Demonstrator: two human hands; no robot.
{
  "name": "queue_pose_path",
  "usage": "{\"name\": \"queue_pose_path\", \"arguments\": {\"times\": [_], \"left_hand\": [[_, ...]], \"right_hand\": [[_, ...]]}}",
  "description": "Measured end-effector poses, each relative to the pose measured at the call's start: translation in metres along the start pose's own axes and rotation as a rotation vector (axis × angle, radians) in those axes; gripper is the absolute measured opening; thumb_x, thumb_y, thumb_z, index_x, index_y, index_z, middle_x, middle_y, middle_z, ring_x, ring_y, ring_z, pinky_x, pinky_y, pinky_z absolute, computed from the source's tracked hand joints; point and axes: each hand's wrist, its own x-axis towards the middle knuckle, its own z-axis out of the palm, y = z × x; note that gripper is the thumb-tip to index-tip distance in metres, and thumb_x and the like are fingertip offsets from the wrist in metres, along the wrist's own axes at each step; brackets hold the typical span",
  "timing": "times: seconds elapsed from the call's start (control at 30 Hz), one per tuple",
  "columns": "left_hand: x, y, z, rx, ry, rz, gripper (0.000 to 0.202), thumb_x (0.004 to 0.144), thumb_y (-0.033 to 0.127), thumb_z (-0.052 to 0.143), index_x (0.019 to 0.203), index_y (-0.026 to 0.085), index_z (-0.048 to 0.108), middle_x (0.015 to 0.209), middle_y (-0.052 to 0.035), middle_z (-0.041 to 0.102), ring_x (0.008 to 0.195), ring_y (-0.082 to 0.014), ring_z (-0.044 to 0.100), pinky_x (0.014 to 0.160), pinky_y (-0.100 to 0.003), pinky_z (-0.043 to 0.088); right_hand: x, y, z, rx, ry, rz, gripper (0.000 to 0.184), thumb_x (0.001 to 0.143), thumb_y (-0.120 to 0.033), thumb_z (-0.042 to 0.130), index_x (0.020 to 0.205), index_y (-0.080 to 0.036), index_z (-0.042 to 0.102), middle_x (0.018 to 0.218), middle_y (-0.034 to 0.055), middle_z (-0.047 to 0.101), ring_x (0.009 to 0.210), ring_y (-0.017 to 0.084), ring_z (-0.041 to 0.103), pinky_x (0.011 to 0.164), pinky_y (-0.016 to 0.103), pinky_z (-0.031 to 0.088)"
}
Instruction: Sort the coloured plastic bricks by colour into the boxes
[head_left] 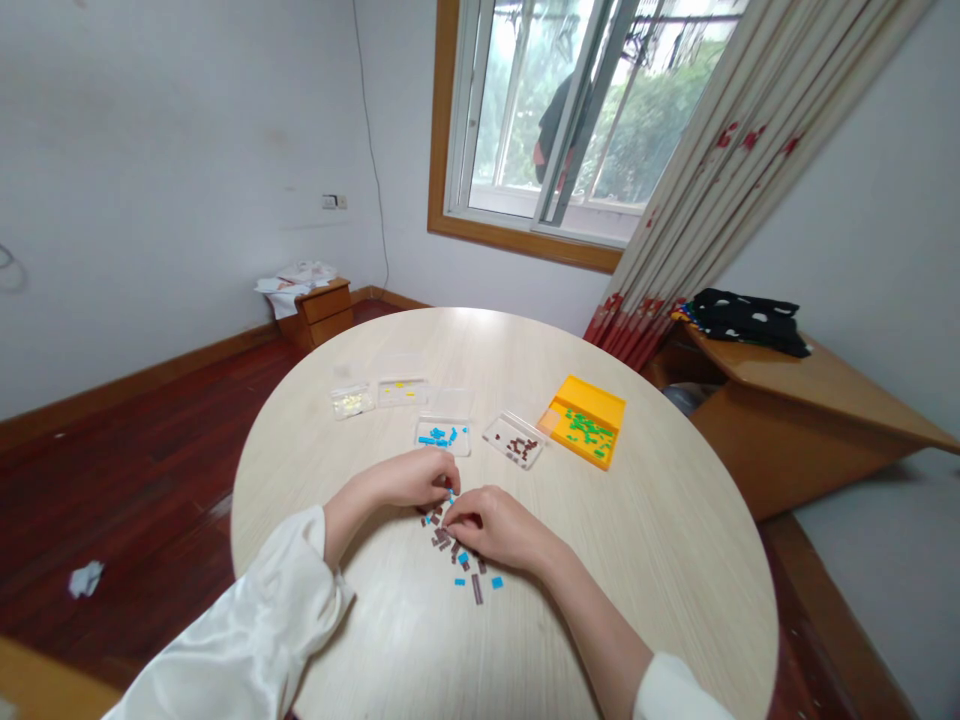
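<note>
Both of my hands rest on a round pale wooden table [637,560], meeting over a small heap of tiny brown and blue bricks [469,575]. My left hand [416,478] is curled, its fingertips pinched on a small blue brick [451,494]. My right hand [491,525] lies knuckles up with fingers bent down onto the heap; what its fingertips hold is hidden. Loose blue and brown pieces lie just below the right hand.
Beyond the hands stand a clear box with blue bricks [444,436], a clear box with brown bricks [514,440], two clear boxes with yellowish pieces [352,401], and an orange tray with green bricks [585,422]. A wooden desk [810,400] stands right, a small nightstand [319,310] far left.
</note>
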Motion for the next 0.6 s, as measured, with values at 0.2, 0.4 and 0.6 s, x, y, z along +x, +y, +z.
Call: {"name": "queue_pose_path", "arguments": {"times": [0.2, 0.4, 0.6], "left_hand": [[0.0003, 0.0018, -0.0002, 0.017, 0.011, -0.004, 0.022, 0.068, 0.005, 0.054, 0.081, 0.014, 0.07, 0.075, -0.0029, 0.067, 0.066, -0.0119, 0.056, 0.063, -0.02, 0.043], [0.0004, 0.0019, -0.0003, 0.011, -0.002, -0.037, 0.021, 0.069, 0.007, 0.055, 0.082, 0.013, 0.069, 0.076, -0.0039, 0.067, 0.068, -0.0124, 0.056, 0.064, -0.02, 0.043], [0.0017, -0.0004, 0.0029, 0.024, 0.027, -0.055, 0.017, 0.069, 0.01, 0.056, 0.079, 0.013, 0.069, 0.072, -0.0033, 0.066, 0.065, -0.0118, 0.055, 0.062, -0.019, 0.041]], "right_hand": [[-0.0009, -0.0039, -0.0019, 0.011, -0.001, 0.022, 0.023, 0.074, -0.01, 0.053, 0.08, -0.02, 0.073, 0.057, -0.0034, 0.058, 0.052, 0.008, 0.045, 0.055, 0.018, 0.034], [0.0006, 0.0012, 0.0039, 0.024, 0.0, 0.029, 0.023, 0.075, -0.012, 0.055, 0.085, -0.02, 0.073, 0.062, -0.002, 0.062, 0.055, 0.008, 0.048, 0.057, 0.019, 0.034], [0.0001, -0.0017, 0.0024, 0.05, 0.003, 0.033, 0.02, 0.075, -0.013, 0.052, 0.078, -0.018, 0.071, 0.055, -0.0035, 0.054, 0.051, 0.008, 0.043, 0.054, 0.019, 0.031]]}}
